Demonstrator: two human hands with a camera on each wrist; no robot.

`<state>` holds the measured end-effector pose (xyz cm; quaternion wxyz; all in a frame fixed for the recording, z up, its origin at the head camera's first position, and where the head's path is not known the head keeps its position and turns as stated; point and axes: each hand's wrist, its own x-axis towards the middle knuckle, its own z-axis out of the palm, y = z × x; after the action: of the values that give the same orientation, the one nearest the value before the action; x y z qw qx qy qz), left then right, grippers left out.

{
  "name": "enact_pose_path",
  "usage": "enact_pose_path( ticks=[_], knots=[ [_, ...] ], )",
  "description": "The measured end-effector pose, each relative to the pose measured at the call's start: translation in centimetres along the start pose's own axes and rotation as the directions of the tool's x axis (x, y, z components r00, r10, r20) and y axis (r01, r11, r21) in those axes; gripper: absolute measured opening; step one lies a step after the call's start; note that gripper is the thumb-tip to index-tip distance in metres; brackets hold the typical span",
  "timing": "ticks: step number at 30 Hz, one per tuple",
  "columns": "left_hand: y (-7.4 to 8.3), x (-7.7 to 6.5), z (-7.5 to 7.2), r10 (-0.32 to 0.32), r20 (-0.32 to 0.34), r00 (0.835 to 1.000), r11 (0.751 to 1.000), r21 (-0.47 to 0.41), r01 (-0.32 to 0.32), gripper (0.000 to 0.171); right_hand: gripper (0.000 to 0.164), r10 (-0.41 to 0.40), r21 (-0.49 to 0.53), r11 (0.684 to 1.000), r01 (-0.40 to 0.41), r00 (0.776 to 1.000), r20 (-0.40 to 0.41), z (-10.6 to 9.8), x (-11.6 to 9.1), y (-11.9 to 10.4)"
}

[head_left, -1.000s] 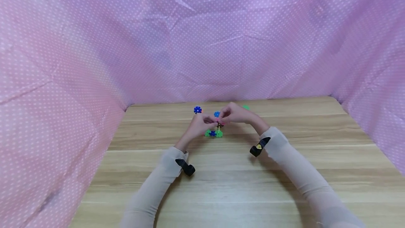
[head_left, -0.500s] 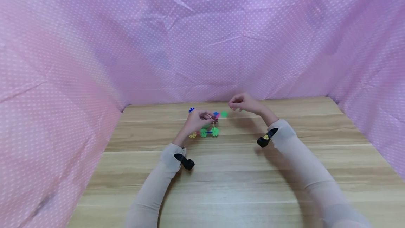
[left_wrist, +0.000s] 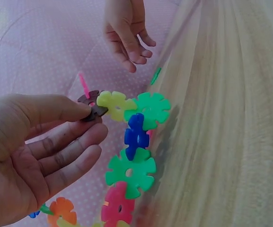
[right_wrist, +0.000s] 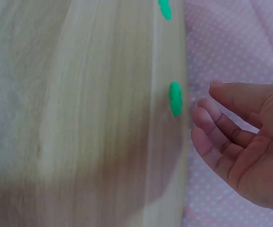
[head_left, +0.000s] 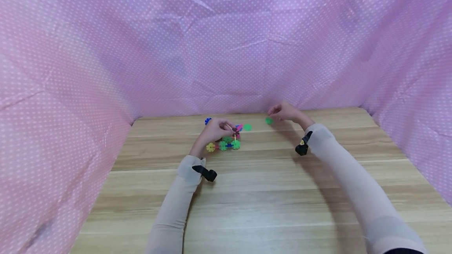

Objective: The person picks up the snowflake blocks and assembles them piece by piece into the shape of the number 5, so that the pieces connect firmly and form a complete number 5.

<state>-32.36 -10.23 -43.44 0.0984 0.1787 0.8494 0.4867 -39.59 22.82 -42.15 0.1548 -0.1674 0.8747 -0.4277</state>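
My left hand [head_left: 213, 129] pinches a brown snowflake disc [left_wrist: 97, 112] between thumb and forefinger. That disc is one link in a built chain of notched plastic discs. In the left wrist view, a yellow disc [left_wrist: 116, 105], a green disc [left_wrist: 151, 108], a blue disc [left_wrist: 136, 136], another green disc [left_wrist: 131, 171] and a red disc [left_wrist: 118, 205] follow it. A pink disc [left_wrist: 83, 85] stands edge-on from the brown one. At the far right, my right hand [head_left: 284, 112] hovers with relaxed fingers, holding nothing. A loose green disc [right_wrist: 175, 99] lies just beside its fingertips.
Another loose green disc [head_left: 247, 127] lies between the chain and my right hand. A dark blue disc [head_left: 208, 121] shows behind my left hand, and an orange disc [left_wrist: 63, 210] below it. Pink dotted cloth [head_left: 226, 50] rises behind the wooden table [head_left: 247, 199].
My right hand has left the chain and moved right and back to a loose green disc. My left hand keeps its pinch, shifting slightly left. A green disc beside the chain has come into view.
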Motion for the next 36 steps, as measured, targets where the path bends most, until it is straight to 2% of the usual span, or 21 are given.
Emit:
enact_pose_path(
  ticks=[7, 12, 19, 29, 36],
  knots=[
    [-0.5, 0.1, 0.1, 0.044, 0.014, 0.999, 0.999, -0.016, -0.044, 0.012, 0.03, 0.026, -0.007, 1.0, -0.026, 1.0, 0.006, 0.3, 0.5, 0.7],
    [-0.3, 0.2, 0.4, 0.066, 0.014, 0.998, 0.997, -0.039, -0.065, 0.014, 0.029, 0.035, -0.039, 0.999, -0.035, 0.999, -0.001, 0.6, 0.6, 1.0],
    [0.0, 0.2, 0.8, 0.065, 0.017, 0.998, 0.997, -0.042, -0.064, 0.015, 0.028, 0.047, -0.068, 0.997, -0.048, 0.999, -0.016, 1.0, 1.0, 1.6],
    [-0.3, 0.0, 0.9, 0.062, 0.026, 0.998, 0.996, -0.061, -0.061, 0.014, 0.028, 0.07, -0.083, 0.994, -0.07, 0.998, -0.001, 1.3, 1.0, 1.3],
    [-0.4, -0.1, 0.9, 0.055, 0.015, 0.998, 0.997, -0.062, -0.054, 0.014, 0.028, 0.007, -0.015, 1.0, -0.007, 1.0, 0.012, 1.7, 0.8, 1.6]
  ],
)
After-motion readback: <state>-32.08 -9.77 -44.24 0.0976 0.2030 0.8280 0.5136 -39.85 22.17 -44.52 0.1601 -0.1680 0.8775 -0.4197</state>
